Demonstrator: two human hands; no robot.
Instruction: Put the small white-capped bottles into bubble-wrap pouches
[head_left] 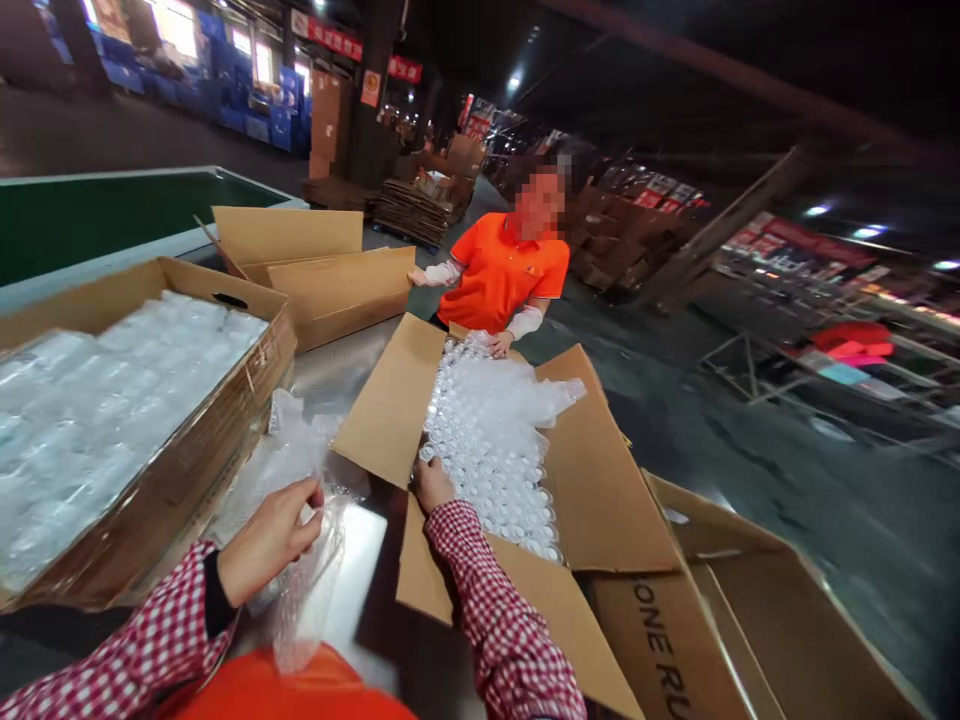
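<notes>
- Fingers of the left hand (266, 540) are pinched together on a clear plastic sheet (300, 560), which hangs crumpled at about 7 o'clock from the open box (600, 520).
- The right hand (433, 484) rests on the near rim of that box, at its 7 o'clock corner; whether its grip is closed on anything I cannot tell, since the fingers are hidden behind the flap (394, 410).
- Inside the box, rows of small clear cups (495, 470) lie under a loose film (517, 390).
- Judgement: the sheet is best lifted slowly and kept clear of the cups, with the right hand steadying the box so it does not slide on the worktop (352, 560).
- At 12 o'clock a co-worker's hand (499, 343) touches the far edge of the box.
- At 9 o'clock a second box (187, 470) holds wrapped cups.
- Writing: the carton (675, 640) at 4 o'clock reads "ONE RU", cut off; the red signs far behind are too small to read.
</notes>
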